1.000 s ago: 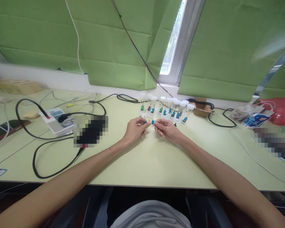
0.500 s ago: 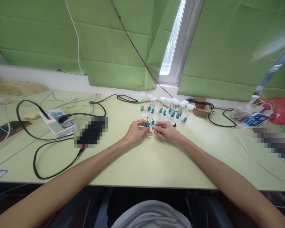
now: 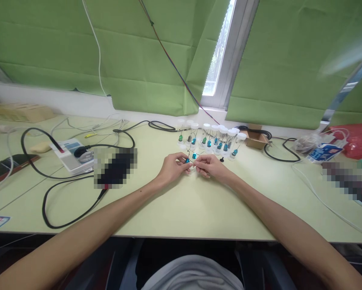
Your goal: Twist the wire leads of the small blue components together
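Note:
My left hand pinches a small shiny blue piece with a thin rod, the rod pointing up. Close against it, the fingers of my right hand are pressed together near the blue piece; what they hold, if anything, is too small to make out. Just beyond the fingertips, a second blue piece with thin rods lies on the table. Behind my hands stand several clear tubes with white caps, holding similar blue or green pieces. A small black part sits right of my right hand.
On the left are a white power strip, looped black cables and a blurred dark object. An open cardboard box stands behind the tubes' right side. Farther right are a blue-and-white packet and a red bag.
The rod on the piece in my left hand has tilted slightly. My right fingertips have shifted a little, closer to that piece. The tubes have stayed put.

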The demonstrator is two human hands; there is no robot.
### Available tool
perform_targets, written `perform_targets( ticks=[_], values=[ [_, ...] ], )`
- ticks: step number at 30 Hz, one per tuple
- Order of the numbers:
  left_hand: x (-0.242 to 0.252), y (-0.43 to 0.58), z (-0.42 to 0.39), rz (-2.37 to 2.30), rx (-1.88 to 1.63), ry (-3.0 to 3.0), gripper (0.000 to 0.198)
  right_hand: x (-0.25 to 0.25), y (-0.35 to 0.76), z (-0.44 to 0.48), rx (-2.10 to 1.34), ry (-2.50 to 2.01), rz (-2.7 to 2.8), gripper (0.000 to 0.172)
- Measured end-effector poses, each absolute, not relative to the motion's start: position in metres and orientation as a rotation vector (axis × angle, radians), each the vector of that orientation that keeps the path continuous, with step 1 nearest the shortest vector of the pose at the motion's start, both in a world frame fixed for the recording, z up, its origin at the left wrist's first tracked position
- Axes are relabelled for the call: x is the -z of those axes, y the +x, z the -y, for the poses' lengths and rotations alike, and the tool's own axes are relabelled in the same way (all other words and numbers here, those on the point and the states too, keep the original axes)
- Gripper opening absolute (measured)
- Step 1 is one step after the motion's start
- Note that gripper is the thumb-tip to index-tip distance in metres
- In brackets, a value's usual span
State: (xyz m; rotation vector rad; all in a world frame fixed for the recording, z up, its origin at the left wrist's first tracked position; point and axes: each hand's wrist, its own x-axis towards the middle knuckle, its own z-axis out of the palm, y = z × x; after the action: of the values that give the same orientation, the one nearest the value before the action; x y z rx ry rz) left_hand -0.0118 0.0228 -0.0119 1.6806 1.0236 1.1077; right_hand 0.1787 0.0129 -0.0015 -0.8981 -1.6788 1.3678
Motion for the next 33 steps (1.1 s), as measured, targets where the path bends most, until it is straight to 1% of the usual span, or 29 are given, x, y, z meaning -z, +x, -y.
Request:
perform_targets(
  ticks=[33],
  values=[
    [0.0060,-0.0119,-0.0142,-1.104,-1.097,1.954,0.026,-0.0028,0.1745,-0.0065,-1.327,-0.974,1.697,0.035]
  ],
)
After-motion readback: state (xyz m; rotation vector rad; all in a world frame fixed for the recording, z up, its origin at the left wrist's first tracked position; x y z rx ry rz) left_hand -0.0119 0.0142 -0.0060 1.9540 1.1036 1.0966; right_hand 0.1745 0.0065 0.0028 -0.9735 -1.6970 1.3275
